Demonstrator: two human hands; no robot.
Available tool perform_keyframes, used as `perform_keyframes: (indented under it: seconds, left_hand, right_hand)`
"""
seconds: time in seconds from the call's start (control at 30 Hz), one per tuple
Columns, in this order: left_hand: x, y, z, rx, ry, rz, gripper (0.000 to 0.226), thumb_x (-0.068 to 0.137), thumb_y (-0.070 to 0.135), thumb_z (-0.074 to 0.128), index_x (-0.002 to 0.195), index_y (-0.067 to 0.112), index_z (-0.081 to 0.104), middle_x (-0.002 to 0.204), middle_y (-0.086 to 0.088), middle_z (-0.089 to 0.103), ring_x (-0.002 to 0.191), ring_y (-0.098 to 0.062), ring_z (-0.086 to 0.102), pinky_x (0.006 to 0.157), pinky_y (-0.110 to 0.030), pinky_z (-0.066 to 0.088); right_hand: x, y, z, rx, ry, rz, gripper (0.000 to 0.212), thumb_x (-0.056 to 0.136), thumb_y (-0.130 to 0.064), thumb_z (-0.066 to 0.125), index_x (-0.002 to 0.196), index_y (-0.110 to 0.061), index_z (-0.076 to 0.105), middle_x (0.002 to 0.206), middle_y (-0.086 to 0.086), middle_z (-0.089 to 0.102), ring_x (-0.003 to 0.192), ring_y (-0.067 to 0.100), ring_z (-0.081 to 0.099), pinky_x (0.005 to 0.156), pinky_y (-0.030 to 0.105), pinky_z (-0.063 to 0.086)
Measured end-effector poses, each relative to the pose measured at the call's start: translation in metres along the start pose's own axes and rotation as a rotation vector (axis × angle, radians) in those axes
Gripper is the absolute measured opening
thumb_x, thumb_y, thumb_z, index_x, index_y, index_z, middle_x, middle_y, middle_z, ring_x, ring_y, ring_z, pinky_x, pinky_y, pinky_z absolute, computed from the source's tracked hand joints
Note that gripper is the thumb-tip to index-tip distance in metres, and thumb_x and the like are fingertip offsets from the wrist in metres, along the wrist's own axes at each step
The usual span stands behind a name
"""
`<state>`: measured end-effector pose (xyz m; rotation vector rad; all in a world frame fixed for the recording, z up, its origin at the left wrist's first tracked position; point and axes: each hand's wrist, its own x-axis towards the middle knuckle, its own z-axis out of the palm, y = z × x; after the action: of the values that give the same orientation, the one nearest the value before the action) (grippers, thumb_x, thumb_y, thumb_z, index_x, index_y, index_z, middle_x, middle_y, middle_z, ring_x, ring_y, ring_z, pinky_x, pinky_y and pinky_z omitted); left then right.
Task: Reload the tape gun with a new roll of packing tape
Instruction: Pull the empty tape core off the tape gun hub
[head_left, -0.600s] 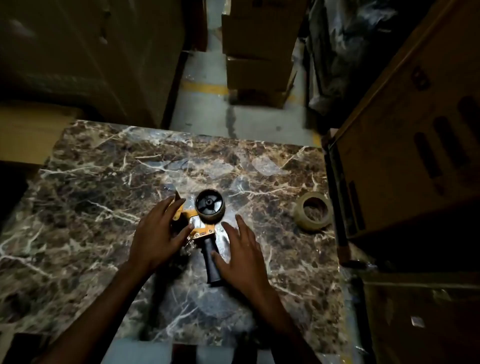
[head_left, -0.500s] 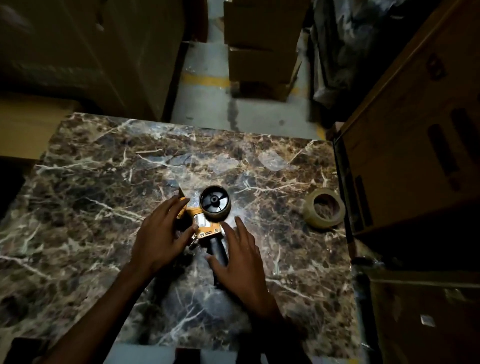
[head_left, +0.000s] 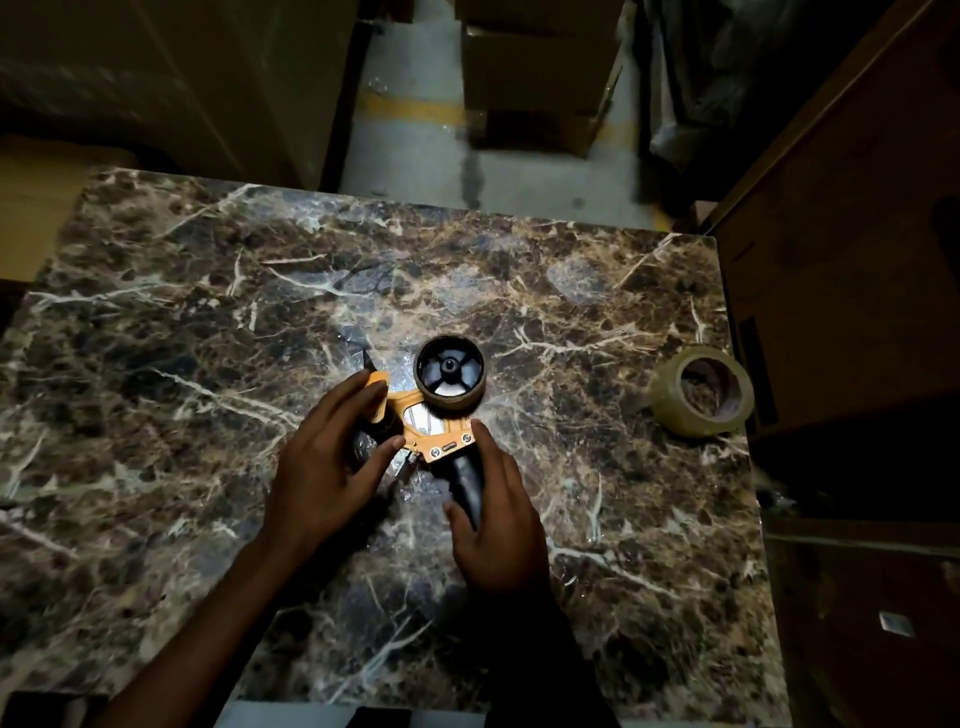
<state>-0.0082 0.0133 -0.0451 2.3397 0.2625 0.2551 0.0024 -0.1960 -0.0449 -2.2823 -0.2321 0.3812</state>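
Orange tape gun (head_left: 415, 415) flat on marble table (head_left: 156, 364), left hand (head_left: 327, 467) gripping its front end, right hand (head_left: 498, 525) grasping black handle, tape roll (head_left: 701, 392) well apart at right.

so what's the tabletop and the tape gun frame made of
Tabletop: looks like polished marble or a marble-look laminate, dark brown with white veins and a glossy glare. Tape gun frame: probably painted sheet metal, a flat orange plate with visible screws; its handle looks like matte black plastic.

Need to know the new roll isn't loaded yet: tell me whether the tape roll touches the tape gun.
Apart. The head view shows the tape roll near the table's right edge, with bare marble between it and the tape gun.
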Motion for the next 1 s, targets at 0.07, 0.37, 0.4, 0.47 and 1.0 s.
perform_keyframes:
  seconds: [0.07,0.37,0.4,0.47,1.0]
  left_hand:
    - [-0.004,0.001,0.003,-0.010,0.014,-0.005,0.064,0.092,0.038,0.077,0.150,0.016,0.063,0.162,0.005,0.054,0.146,-0.005,0.051,0.117,-0.020,0.042]
    - [0.001,0.005,0.015,-0.055,0.018,0.003,0.068,0.091,0.038,0.081,0.152,0.015,0.061,0.160,0.000,0.058,0.148,-0.015,0.055,0.120,-0.024,0.043]
    - [0.001,0.005,0.015,-0.054,0.015,0.006,0.067,0.092,0.037,0.082,0.152,0.015,0.061,0.160,0.000,0.058,0.148,-0.015,0.055,0.120,-0.022,0.042]
    - [0.001,0.006,0.015,-0.053,0.012,0.009,0.067,0.093,0.035,0.083,0.152,0.015,0.061,0.161,-0.001,0.057,0.148,-0.016,0.054,0.120,-0.017,0.040]
    - [-0.017,-0.006,0.014,-0.052,-0.057,0.025,0.074,0.088,0.046,0.081,0.155,0.025,0.058,0.177,0.012,0.033,0.159,-0.004,0.038,0.122,-0.015,0.034]
  right_hand:
    - [0.001,0.002,-0.003,0.001,-0.015,0.009,0.083,0.096,-0.024,0.065,0.165,-0.039,0.021,0.162,-0.014,0.039,0.135,0.012,0.044,0.093,0.032,0.051]
    - [0.001,0.007,-0.008,-0.029,0.037,0.015,0.086,0.094,-0.023,0.066,0.162,-0.046,0.019,0.156,-0.018,0.039,0.124,0.015,0.052,0.077,0.036,0.058]
    - [0.001,0.007,-0.008,-0.030,0.040,0.017,0.086,0.094,-0.023,0.066,0.163,-0.046,0.019,0.156,-0.019,0.038,0.124,0.014,0.052,0.077,0.035,0.057]
    - [0.001,0.007,-0.009,-0.039,0.039,0.017,0.086,0.095,-0.025,0.066,0.162,-0.047,0.017,0.157,-0.020,0.037,0.123,0.014,0.052,0.076,0.034,0.057]
    - [0.024,0.001,-0.015,0.002,0.079,-0.044,0.058,0.098,-0.045,0.064,0.152,-0.031,0.046,0.150,-0.016,0.052,0.133,0.007,0.057,0.098,0.031,0.053]
